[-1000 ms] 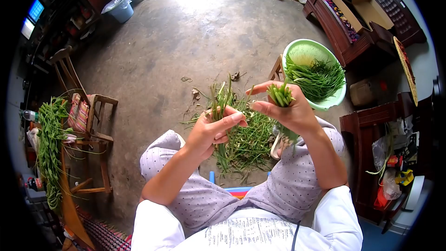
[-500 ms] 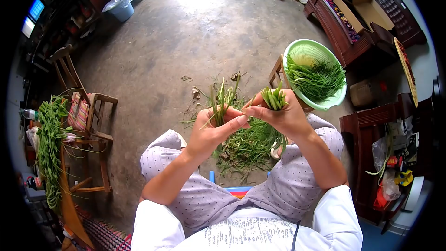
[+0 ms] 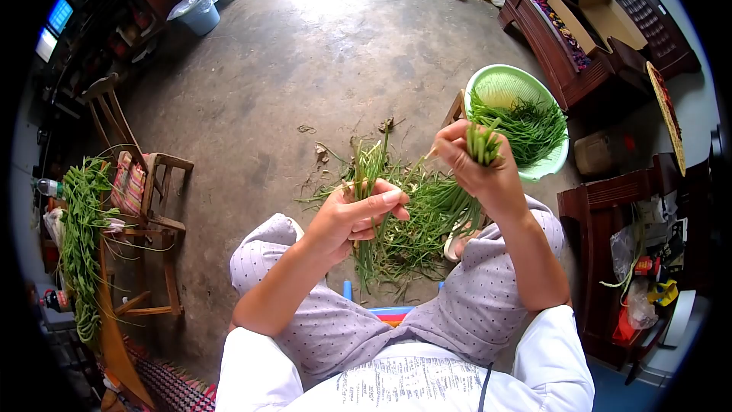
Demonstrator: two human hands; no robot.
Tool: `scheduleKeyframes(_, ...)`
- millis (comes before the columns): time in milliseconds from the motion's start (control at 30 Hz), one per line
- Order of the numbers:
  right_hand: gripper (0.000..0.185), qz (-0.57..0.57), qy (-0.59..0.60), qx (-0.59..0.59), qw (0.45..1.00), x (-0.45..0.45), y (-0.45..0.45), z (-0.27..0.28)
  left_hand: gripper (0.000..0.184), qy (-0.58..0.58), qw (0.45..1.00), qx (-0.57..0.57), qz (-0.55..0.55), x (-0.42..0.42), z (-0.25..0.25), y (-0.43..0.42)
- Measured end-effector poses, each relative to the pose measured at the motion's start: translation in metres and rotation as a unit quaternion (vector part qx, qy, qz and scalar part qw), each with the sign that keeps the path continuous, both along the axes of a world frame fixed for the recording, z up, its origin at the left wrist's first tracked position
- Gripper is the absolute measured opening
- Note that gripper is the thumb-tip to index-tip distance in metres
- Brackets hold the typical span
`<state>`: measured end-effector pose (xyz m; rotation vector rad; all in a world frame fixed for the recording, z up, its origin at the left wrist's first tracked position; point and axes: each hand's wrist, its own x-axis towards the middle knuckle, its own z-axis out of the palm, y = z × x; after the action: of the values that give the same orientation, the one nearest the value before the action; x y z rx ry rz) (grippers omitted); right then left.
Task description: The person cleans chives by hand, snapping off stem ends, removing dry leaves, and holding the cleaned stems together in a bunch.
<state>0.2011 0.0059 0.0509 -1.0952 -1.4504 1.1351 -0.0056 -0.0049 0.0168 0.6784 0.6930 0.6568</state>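
Hands just parted: right hand (image 3: pixel 482 169) wrapped round stems (image 3: pixel 483 144), nearest basket (image 3: pixel 500 82); left hand (image 3: pixel 357 215) half-curled on stalks (image 3: pixel 370 162), left of basket. Likely one cleaning pick done.

One camera sits on my head. It looks forward and down, past my white shirt (image 3: pixel 412 381) at the bottom, to my left hand (image 3: pixel 347 221) and right hand (image 3: pixel 488 175), close by in the middle. It sees wide, far across the floor (image 3: pixel 305 91).

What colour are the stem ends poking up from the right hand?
The stem ends are light green; they show best in the head view.
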Motion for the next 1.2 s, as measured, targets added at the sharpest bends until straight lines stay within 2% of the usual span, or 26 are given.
scheduleKeyframes(33, 0.019, -0.027, 0.033, -0.050, 0.998, 0.001, -0.001, 0.004, 0.017, 0.000, 1.000, 0.005, 0.005, 0.000, 0.000, 0.000)
scheduleKeyframes(100, 0.018, -0.015, 0.030, -0.042, 0.999, 0.004, 0.000, 0.000, 0.016, -0.001, 1.000, 0.010, 0.010, 0.001, -0.001, -0.001)
scheduleKeyframes(167, 0.015, 0.028, -0.063, 0.031, 0.997, -0.002, -0.003, -0.003, 0.018, -0.014, 0.999, 0.034, 0.022, 0.001, -0.003, -0.002)
scheduleKeyframes(200, 0.013, 0.034, -0.115, 0.018, 0.993, -0.006, -0.009, 0.010, 0.018, -0.014, 0.999, 0.034, 0.022, 0.001, -0.002, -0.002)
scheduleKeyframes(533, 0.013, 0.003, -0.185, 0.098, 0.978, -0.017, -0.013, -0.001, 0.014, 0.006, 0.999, 0.022, 0.042, 0.002, 0.000, -0.002)
scheduleKeyframes(767, 0.012, -0.019, -0.165, 0.111, 0.980, -0.014, -0.011, 0.004, 0.017, -0.007, 0.999, 0.002, 0.048, 0.001, -0.002, -0.002)
scheduleKeyframes(867, 0.010, -0.098, -0.152, 0.057, 0.982, -0.008, -0.005, 0.003, 0.016, -0.015, 0.999, -0.012, 0.040, 0.001, -0.002, -0.001)
scheduleKeyframes(967, 0.009, -0.120, -0.137, 0.069, 0.981, -0.001, 0.002, 0.000, 0.019, -0.027, 0.999, -0.017, 0.017, -0.001, -0.002, -0.001)
scheduleKeyframes(1033, 0.008, -0.089, -0.150, 0.080, 0.981, 0.002, 0.003, -0.005, 0.019, -0.032, 0.999, -0.018, 0.014, -0.001, -0.003, -0.001)
scheduleKeyframes(1100, 0.011, -0.050, -0.103, 0.062, 0.991, -0.003, 0.000, -0.004, 0.019, -0.036, 0.999, -0.019, 0.012, -0.001, -0.003, -0.001)
scheduleKeyframes(1133, 0.014, -0.012, -0.109, -0.002, 0.994, -0.003, -0.004, 0.003, 0.019, -0.037, 0.999, -0.020, 0.012, 0.000, -0.003, -0.001)
scheduleKeyframes(1200, 0.013, 0.016, -0.070, -0.022, 0.997, -0.007, -0.007, 0.000, 0.020, -0.037, 0.999, -0.022, 0.013, 0.000, -0.003, -0.001)
